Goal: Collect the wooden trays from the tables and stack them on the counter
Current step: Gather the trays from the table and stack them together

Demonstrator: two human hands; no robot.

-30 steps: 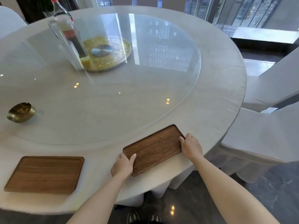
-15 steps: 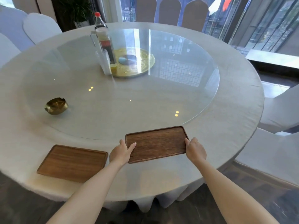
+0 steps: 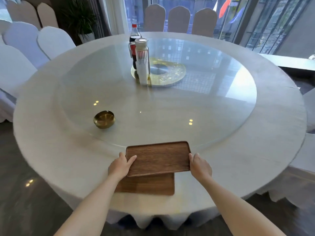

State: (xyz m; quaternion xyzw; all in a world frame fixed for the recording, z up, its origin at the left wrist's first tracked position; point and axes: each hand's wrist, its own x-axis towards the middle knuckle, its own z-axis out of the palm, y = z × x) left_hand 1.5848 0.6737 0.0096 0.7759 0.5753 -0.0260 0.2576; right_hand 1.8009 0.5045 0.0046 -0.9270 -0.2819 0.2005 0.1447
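Note:
A dark wooden tray (image 3: pixel 158 158) is held level just above the near rim of the round table (image 3: pixel 255 150). My left hand (image 3: pixel 120 166) grips its left short edge, thumb lying on the tray's surface. My right hand (image 3: pixel 199 166) grips the right short edge. Under it, a second, lighter wooden tray (image 3: pixel 150 184) lies flat on the tablecloth, its far half hidden by the held tray and my left wrist.
A glass turntable (image 3: pixel 213 108) covers the table's middle, carrying a brass ashtray (image 3: pixel 104 119), a cola bottle (image 3: pixel 133 41), a clear pitcher (image 3: pixel 142 60) and a gold centre disc (image 3: pixel 167 73). White covered chairs (image 3: pixel 22 53) stand left, right and behind.
The held tray has been carried left along the table rim and now hangs over the second tray, which was lying apart to its left. Both hands kept their hold.

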